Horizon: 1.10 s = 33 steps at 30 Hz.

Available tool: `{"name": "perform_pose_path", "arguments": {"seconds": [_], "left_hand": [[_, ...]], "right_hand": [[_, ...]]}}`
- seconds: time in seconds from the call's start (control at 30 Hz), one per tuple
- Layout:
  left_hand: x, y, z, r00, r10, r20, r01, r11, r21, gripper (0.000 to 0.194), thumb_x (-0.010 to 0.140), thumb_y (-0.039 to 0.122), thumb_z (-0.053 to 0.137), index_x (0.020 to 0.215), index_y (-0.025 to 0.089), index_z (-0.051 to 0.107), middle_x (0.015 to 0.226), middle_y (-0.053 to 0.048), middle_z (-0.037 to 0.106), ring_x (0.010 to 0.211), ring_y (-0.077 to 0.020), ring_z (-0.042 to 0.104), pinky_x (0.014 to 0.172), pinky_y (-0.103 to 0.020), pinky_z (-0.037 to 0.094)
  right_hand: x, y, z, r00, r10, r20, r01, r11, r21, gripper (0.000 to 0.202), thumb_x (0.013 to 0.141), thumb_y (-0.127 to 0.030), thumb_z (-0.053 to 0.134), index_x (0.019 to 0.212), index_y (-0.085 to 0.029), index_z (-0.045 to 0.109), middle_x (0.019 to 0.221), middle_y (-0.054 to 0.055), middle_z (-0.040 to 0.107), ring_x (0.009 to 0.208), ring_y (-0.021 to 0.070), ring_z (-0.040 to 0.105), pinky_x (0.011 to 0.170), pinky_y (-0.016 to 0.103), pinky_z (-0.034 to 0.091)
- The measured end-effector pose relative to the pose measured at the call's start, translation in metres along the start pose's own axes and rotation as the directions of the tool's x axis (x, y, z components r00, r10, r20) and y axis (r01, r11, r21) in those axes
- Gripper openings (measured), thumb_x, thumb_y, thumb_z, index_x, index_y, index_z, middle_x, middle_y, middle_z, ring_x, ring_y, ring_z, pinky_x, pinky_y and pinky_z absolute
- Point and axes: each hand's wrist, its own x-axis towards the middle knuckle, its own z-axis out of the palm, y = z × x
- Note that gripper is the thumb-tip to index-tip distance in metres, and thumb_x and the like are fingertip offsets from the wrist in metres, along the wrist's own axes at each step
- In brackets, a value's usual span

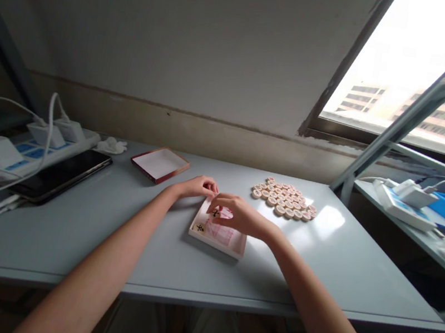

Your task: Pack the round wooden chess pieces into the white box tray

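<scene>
While black characters point(200, 228) are shown inside the skewed tray point(215, 246), its far end is covered by left hand point(199, 186) and right hand point(240, 215), grips indiscernible.

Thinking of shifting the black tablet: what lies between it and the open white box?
Head view: the left forearm crosses between tablet and box; desktop on either side shows bare.

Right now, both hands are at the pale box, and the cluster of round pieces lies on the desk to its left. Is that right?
Not quite: the head view shows the cluster of round pieces on the desk right of the pale box. The left hand and right hand are indeed at it.
</scene>
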Motion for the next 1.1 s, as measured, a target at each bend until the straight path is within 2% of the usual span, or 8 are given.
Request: {"name": "perform_pose_path", "arguments": {"seconds": [0.1, 0.2, 0.3, 0.5, 0.7, 0.77, 0.93, 1.1], "left_hand": [[-0.002, 0.003, 0.001, 1.000, -0.019, -0.007, 0.019, 1.000, -0.010, 0.018, 0.060, 0.025, 0.055, 0.074, 0.013, 0.058, 0.069, 0.000, 0.053, 0.070, -0.0148, 0.049, 0.065, -0.025, 0.038], [-0.003, 0.004, 0.001, 0.999, -0.043, -0.009, 0.043, 0.999, -0.012, 0.019, 0.061, 0.026, 0.055, 0.075, 0.014, 0.058, 0.070, 0.000, 0.053, 0.069, -0.0148, 0.049, 0.065, -0.025, 0.038], [-0.003, 0.004, 0.002, 0.999, -0.047, -0.013, 0.046, 0.999, -0.025, 0.019, 0.061, 0.026, 0.056, 0.075, 0.014, 0.058, 0.069, 0.000, 0.053, 0.069, -0.0147, 0.049, 0.065, -0.025, 0.038], [-0.001, 0.000, 0.002, 0.999, -0.030, -0.020, 0.029, 0.999, -0.022, 0.018, 0.060, 0.026, 0.056, 0.073, 0.014, 0.058, 0.069, 0.000, 0.053, 0.068, -0.0141, 0.049, 0.065, -0.025, 0.038], [0.000, -0.001, 0.002, 0.999, -0.031, -0.024, 0.031, 0.999, -0.018, 0.018, 0.059, 0.027, 0.056, 0.071, 0.014, 0.057, 0.069, 0.000, 0.054, 0.068, -0.0146, 0.049, 0.065, -0.025, 0.038], [0.000, 0.000, 0.003, 0.999, -0.027, -0.025, 0.027, 1.000, -0.012, 0.017, 0.059, 0.027, 0.056, 0.071, 0.014, 0.057, 0.068, 0.000, 0.054, 0.068, -0.0146, 0.049, 0.064, -0.025, 0.038], [0.000, -0.001, 0.003, 0.998, -0.040, -0.046, 0.040, 0.999, -0.006, 0.016, 0.060, 0.025, 0.055, 0.071, 0.014, 0.058, 0.068, 0.000, 0.053, 0.067, -0.0136, 0.048, 0.064, -0.024, 0.036], [0.001, -0.003, 0.004, 0.997, -0.048, -0.054, 0.047, 0.999, -0.012, 0.016, 0.059, 0.024, 0.056, 0.071, 0.014, 0.058, 0.070, 0.000, 0.052, 0.067, -0.0134, 0.047, 0.063, -0.024, 0.035]], "right_hand": [[-0.009, 0.016, -0.020, 0.990, 0.081, -0.115, -0.090, 0.993, -0.074, 0.016, 0.079, -0.020, 0.055, 0.094, -0.020, 0.061, 0.097, 0.004, 0.061, 0.085, 0.0150, 0.056, 0.077, 0.027, 0.043], [-0.020, 0.033, -0.034, 0.949, 0.207, -0.237, -0.257, 0.944, -0.206, 0.015, 0.078, -0.019, 0.054, 0.091, -0.020, 0.062, 0.093, 0.005, 0.061, 0.089, 0.0177, 0.054, 0.080, 0.031, 0.043], [-0.029, 0.049, -0.041, 0.925, 0.300, -0.234, -0.362, 0.883, -0.299, 0.015, 0.076, -0.018, 0.056, 0.089, -0.020, 0.063, 0.090, 0.005, 0.063, 0.089, 0.0197, 0.054, 0.079, 0.033, 0.043], [-0.038, 0.066, -0.046, 0.933, 0.322, -0.164, -0.361, 0.805, -0.472, 0.014, 0.072, -0.010, 0.056, 0.070, -0.019, 0.066, 0.086, 0.005, 0.063, 0.086, 0.0203, 0.054, 0.075, 0.032, 0.043], [-0.026, 0.045, -0.040, 0.971, 0.193, -0.137, -0.228, 0.918, -0.324, 0.014, 0.077, -0.016, 0.055, 0.084, -0.022, 0.065, 0.091, 0.003, 0.062, 0.085, 0.0168, 0.054, 0.078, 0.030, 0.042], [-0.023, 0.039, -0.038, 0.973, 0.189, -0.133, -0.224, 0.917, -0.329, 0.013, 0.076, -0.019, 0.058, 0.087, -0.022, 0.064, 0.093, 0.003, 0.061, 0.087, 0.0181, 0.054, 0.077, 0.031, 0.042], [-0.035, 0.044, -0.048, 0.896, 0.361, -0.258, -0.440, 0.799, -0.410, 0.018, 0.075, -0.028, 0.059, 0.091, -0.022, 0.064, 0.096, 0.005, 0.061, 0.088, 0.0214, 0.055, 0.072, 0.031, 0.042], [-0.045, 0.056, -0.058, 0.799, 0.556, -0.229, -0.596, 0.683, -0.423, 0.012, 0.075, -0.024, 0.057, 0.081, -0.021, 0.067, 0.079, 0.004, 0.064, 0.071, 0.0181, 0.058, 0.057, 0.027, 0.038]]}}
